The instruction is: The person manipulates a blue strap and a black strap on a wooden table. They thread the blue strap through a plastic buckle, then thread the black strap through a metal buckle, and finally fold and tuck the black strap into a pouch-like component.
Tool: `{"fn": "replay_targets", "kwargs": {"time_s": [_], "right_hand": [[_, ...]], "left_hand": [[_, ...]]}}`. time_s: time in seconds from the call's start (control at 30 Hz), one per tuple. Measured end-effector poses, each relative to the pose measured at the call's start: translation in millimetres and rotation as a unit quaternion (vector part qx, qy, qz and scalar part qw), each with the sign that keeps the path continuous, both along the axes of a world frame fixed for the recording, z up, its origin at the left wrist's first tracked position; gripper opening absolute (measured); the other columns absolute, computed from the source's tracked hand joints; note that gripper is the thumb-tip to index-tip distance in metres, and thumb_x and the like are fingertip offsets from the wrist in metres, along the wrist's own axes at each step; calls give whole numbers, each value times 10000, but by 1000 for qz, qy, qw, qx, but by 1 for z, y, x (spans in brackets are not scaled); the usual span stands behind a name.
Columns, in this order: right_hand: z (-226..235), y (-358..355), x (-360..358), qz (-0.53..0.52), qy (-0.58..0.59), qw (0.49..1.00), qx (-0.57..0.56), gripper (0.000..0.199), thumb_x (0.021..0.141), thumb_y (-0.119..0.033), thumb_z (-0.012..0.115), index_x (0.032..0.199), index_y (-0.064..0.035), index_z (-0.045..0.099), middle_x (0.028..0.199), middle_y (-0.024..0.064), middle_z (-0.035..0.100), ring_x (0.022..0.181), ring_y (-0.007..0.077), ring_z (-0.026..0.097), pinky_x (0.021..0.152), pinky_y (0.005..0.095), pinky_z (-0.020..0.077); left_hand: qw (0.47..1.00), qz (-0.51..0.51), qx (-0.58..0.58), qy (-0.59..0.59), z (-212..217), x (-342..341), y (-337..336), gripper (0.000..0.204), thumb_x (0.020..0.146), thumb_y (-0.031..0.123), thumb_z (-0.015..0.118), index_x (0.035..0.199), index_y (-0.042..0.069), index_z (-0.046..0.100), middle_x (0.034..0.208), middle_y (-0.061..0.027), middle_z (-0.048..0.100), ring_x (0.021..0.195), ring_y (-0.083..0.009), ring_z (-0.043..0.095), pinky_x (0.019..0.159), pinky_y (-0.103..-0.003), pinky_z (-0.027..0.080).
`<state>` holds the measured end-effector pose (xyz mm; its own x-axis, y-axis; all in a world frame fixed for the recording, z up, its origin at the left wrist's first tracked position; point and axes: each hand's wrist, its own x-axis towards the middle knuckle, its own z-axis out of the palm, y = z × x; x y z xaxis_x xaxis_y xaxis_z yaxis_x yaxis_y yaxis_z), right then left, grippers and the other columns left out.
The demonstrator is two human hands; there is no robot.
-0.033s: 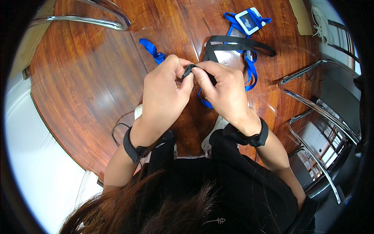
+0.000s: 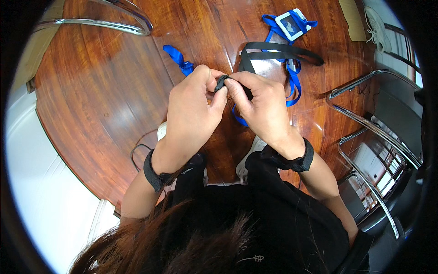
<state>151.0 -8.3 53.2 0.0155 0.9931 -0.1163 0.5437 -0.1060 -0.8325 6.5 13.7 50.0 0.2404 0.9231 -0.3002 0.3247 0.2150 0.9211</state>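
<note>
Both hands meet over the wooden table (image 2: 100,91): the left hand (image 2: 191,109) and the right hand (image 2: 262,109) are curled nearly shut, thumbs and fingertips pinching a small black clip (image 2: 222,83) between them. A blue lanyard (image 2: 292,84) trails from under the right hand, and its other end (image 2: 179,58) lies just beyond the left hand. Beyond the right hand lies a black strap (image 2: 278,51); farther off rests a rectangular white-framed badge (image 2: 292,23) with a dark face. Chrome chair frames (image 2: 365,123) stand right of the right hand.
</note>
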Motion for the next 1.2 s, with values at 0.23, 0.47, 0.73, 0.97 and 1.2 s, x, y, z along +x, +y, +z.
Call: {"fn": "replay_targets", "kwargs": {"time_s": [0.23,0.47,0.73,0.97,1.2], "right_hand": [[3,-2,6,-49,16,998,-35,139,878,-119,607,860,5,667,750,183,645,678,332,641,590,370,489],[6,-3,9,-52,85,989,-106,146,896,-124,599,902,9,657,728,156,659,624,255,646,580,333,486],[0,-4,8,-9,107,990,-87,121,898,-64,561,962,12,630,803,189,653,711,305,658,628,351,502],[-1,0,7,21,44,997,-62,118,892,-85,568,928,12,625,770,203,642,716,330,659,623,360,499],[2,3,9,-14,76,987,-141,154,859,-153,642,819,-5,630,631,162,615,558,262,626,517,338,454]], "left_hand": [[991,-50,-75,-96,5,-7,7,67,850,-7,609,877,-55,571,942,-153,650,832,-187,672,738,-274,529],[974,-82,-133,-165,1,-15,19,110,810,3,683,846,-28,584,1058,-92,600,915,-143,631,805,-247,517],[972,-70,-176,-140,-1,-11,18,226,790,-13,704,981,7,585,890,-12,611,808,-77,611,732,-200,493],[993,-78,-86,-13,-8,-12,16,227,770,42,734,960,5,616,813,-22,617,738,-69,572,647,-197,445],[998,-22,-48,25,-16,-11,15,177,729,78,755,845,6,644,784,-43,551,653,-116,526,602,-246,438]]}}
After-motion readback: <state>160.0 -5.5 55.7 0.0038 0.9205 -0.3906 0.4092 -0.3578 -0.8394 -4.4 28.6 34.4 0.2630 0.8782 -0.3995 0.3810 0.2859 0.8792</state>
